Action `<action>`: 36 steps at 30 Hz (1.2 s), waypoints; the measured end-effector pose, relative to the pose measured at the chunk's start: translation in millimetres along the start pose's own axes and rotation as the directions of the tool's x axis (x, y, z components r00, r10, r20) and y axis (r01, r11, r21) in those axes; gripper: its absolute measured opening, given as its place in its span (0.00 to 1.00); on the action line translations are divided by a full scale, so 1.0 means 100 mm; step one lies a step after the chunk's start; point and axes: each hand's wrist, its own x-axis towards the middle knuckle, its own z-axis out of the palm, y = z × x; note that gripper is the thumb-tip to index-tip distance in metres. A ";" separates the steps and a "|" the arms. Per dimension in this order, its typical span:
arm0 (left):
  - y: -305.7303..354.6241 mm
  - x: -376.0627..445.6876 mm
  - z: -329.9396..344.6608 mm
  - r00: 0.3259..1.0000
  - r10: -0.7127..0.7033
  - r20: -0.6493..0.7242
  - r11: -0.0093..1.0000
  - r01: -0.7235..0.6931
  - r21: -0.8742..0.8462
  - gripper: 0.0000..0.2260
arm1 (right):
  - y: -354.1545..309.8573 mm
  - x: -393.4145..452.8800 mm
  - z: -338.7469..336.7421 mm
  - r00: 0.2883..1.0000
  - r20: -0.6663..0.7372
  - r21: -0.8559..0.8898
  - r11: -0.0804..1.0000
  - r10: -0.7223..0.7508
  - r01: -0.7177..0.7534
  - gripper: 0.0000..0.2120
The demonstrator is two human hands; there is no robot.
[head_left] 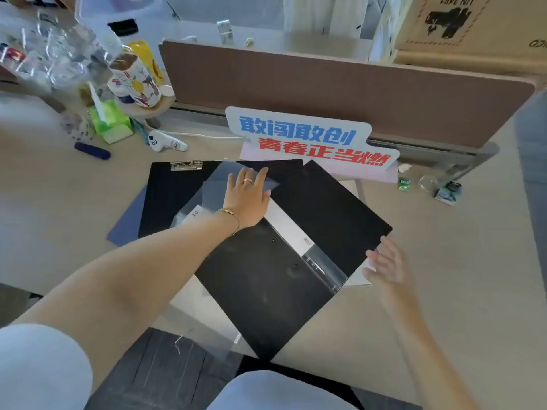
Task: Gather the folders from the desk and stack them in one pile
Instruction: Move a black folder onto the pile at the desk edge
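While my left hand (247, 199) lies flat, grip released, on the clear sleeve (236, 184), I'd square the black folder (284, 261) using my open right hand (384, 261).

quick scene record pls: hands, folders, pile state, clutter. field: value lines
left hand: left hand flat, palm down, on a clear plastic sleeve
right hand: right hand open at the lower right corner of the black folder; contact unclear
clipboard: black clipboard with a metal clip at its top, partly under the sleeve
bottom layer: blue folder sticking out to the left beneath the clipboard
pile state: overlapping, skewed, edges not aligned
clutter: blue and red sign, green tissue pack, blue pen
surface: desk
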 end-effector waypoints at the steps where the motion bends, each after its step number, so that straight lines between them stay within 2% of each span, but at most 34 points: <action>1: -0.02 -0.02 0.03 0.999 -0.015 0.046 1.000 0.016 -0.011 0.27 | 0.05 0.03 0.03 0.997 0.020 -0.002 0.997 0.075 -0.075 0.33; 3: -0.06 -0.04 0.11 0.995 -0.030 0.100 0.997 0.037 -0.064 0.26 | 0.18 0.07 0.07 0.967 0.056 -0.031 0.969 0.247 -0.245 0.34; 6: -0.07 -0.08 0.17 0.976 -0.060 0.208 0.984 0.093 -0.152 0.24 | 0.43 0.07 0.14 0.880 0.066 -0.045 0.883 0.470 -0.468 0.31; 10: -0.02 -0.02 0.15 0.970 -0.080 0.228 0.974 0.125 -0.190 0.23 | 0.68 0.08 0.26 0.823 0.129 0.047 0.825 0.553 -0.563 0.32; 14: 0.03 0.03 0.17 0.980 -0.082 0.182 0.951 0.132 -0.279 0.20 | 0.73 0.09 0.32 0.808 0.168 0.203 0.782 0.565 -0.589 0.31; 19: 0.00 0.04 0.12 0.970 -0.155 0.187 0.845 0.228 -0.484 0.20 | 0.72 0.02 0.27 0.826 0.197 0.234 0.793 0.529 -0.563 0.30; 22: -0.02 0.02 -0.01 0.967 -0.187 0.173 0.782 0.253 -0.570 0.19 | 0.58 -0.06 0.22 0.862 0.173 0.196 0.841 0.476 -0.503 0.27; 25: -0.01 -0.03 -0.22 0.969 -0.215 0.119 0.725 0.240 -0.646 0.18 | 0.38 -0.14 0.18 0.919 0.169 0.042 0.929 0.355 -0.367 0.38; 28: 0.03 -0.09 -0.41 0.980 -0.190 0.061 0.664 0.174 -0.727 0.16 | 0.23 -0.21 0.19 0.967 0.117 -0.184 0.962 0.227 -0.203 0.41; 32: 0.16 -0.16 -0.70 0.976 -0.215 -0.039 0.646 0.113 -0.755 0.15 | 0.00 -0.32 0.22 1.000 -0.016 -0.383 0.923 0.027 -0.031 0.28; 34: 0.23 -0.24 -0.86 0.974 -0.210 -0.091 0.635 0.065 -0.770 0.14 | -0.10 -0.34 0.23 0.992 -0.091 -0.518 0.855 -0.089 0.030 0.26; 36: 0.29 -0.33 -1.00 0.970 -0.198 -0.143 0.615 0.009 -0.789 0.13 | -0.14 -0.34 0.26 0.982 -0.080 -0.649 0.757 -0.170 0.078 0.24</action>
